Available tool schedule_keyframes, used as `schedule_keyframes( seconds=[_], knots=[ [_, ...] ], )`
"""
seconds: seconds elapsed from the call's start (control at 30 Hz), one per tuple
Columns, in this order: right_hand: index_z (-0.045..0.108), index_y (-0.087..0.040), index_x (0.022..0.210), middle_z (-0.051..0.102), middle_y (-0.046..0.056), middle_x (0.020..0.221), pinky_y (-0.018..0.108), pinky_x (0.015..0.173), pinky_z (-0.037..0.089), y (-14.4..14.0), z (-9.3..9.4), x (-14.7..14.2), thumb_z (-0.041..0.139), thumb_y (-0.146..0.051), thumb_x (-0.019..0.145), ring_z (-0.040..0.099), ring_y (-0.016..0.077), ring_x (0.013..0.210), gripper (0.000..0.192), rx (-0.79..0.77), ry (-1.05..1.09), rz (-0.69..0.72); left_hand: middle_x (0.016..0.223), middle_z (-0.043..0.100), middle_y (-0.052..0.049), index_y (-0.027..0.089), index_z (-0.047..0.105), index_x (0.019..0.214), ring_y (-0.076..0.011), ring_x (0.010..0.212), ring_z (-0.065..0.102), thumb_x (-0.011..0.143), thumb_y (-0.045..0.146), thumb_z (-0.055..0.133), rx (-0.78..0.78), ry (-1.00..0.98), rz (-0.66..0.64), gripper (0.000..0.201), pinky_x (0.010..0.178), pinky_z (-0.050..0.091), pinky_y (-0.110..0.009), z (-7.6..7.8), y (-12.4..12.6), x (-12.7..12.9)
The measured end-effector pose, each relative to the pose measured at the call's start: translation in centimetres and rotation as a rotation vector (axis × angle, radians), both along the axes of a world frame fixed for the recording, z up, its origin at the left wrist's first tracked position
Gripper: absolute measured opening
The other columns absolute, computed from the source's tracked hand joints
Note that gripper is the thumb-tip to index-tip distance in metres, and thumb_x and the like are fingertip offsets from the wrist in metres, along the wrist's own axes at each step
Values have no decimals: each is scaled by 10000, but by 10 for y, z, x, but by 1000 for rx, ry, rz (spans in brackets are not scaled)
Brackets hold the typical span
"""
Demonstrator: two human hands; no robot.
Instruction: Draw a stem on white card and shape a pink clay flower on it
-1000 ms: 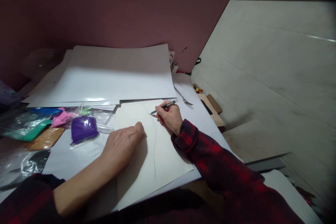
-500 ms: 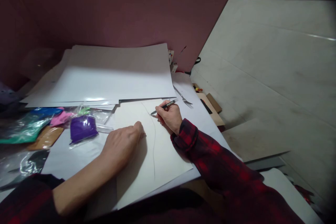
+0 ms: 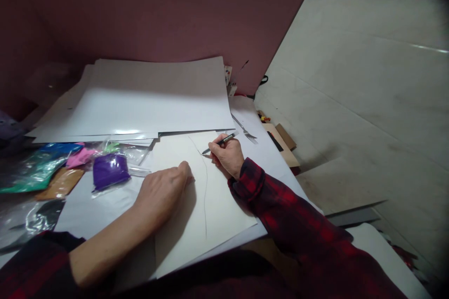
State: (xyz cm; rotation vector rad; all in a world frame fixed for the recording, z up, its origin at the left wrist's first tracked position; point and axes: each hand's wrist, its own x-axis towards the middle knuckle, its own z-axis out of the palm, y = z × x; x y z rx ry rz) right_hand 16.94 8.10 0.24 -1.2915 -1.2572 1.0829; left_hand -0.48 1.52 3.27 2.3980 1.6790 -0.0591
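My right hand [image 3: 227, 155] pinches a slim black pen [image 3: 227, 139] with a pale end, its tip touching the cream sheet of paper [image 3: 224, 205]. A thin curved line [image 3: 206, 182] runs down this sheet, passing close to the tip. On the left part of the same sheet rests my left hand [image 3: 164, 191], its fingers curled closed. Its palm side is turned away, so anything inside it is hidden. Left of that hand lies a purple packet [image 3: 111, 171] in clear plastic.
Large white sheets [image 3: 157, 98] are stacked behind the paper. A fork [image 3: 245, 130] lies at the table's right side. Colourful plastic-wrapped packets [image 3: 31, 168] crowd the left. A pink wall [image 3: 157, 14] rises at the back, and cardboard [image 3: 280, 145] stands beyond the right edge.
Almost nothing differs. The pen tip sits very slightly lower and further right along the line; the left hand stays in place.
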Motion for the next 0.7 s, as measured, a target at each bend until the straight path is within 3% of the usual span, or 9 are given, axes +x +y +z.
schedule_keyframes(
  seconds=[0.7],
  knots=[
    [503,-191,655,507,-65,438,152,306,381,-6,2,2,647,-234,686,469,71,351,154,-28,22,-3,784,682,-78,196,493,935,-221,668,609,934,263,283,-3,-1,-3,220,546,291,-311,-1,1,0]
  ],
)
